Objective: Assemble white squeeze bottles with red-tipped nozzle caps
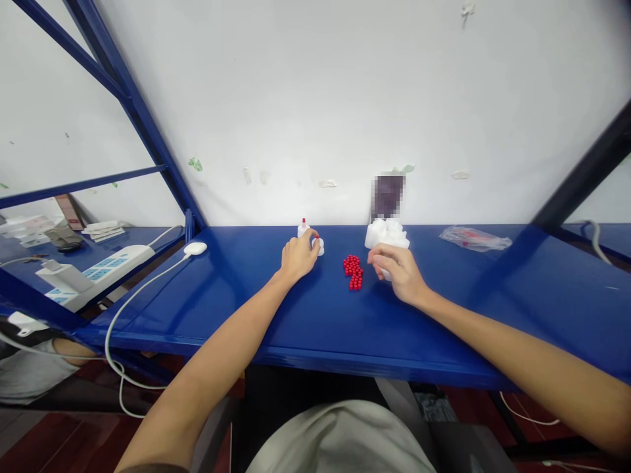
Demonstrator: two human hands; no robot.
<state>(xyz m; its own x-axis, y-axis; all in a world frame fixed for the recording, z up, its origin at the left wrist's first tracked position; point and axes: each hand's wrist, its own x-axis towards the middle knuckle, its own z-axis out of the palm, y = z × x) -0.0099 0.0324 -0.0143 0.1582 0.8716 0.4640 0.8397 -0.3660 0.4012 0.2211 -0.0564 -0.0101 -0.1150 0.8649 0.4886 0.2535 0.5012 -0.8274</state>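
The small red beads (353, 270) lie in a loose patch on the blue worktop (296, 315), out in the middle between its back and front edges. They fall between my two hands, and the patch is longer from back to front than it is from side to side. My right hand (400, 270) is the nearer: its fingertips are just beside the patch's right flank, while my left hand (298, 256) is a little farther off, toward the back and left.

My right thumb and fingers curve narrowly toward each other in front of the heap of small white pieces (387, 231), which sits near the back edge; more white shows under my palm. My left thumb and forefinger are bent close together around the near side of a little white round piece (321, 247), with a speck of red at the fingertips. At this size I can't tell whether either hand has hold of anything.

Just beyond my left fingers, by the back edge, a small white bottle with a red tip (302, 230) stands upright. Toward the back right corner lies a clear plastic bag (476, 239) with something red in it, well apart from the beads.
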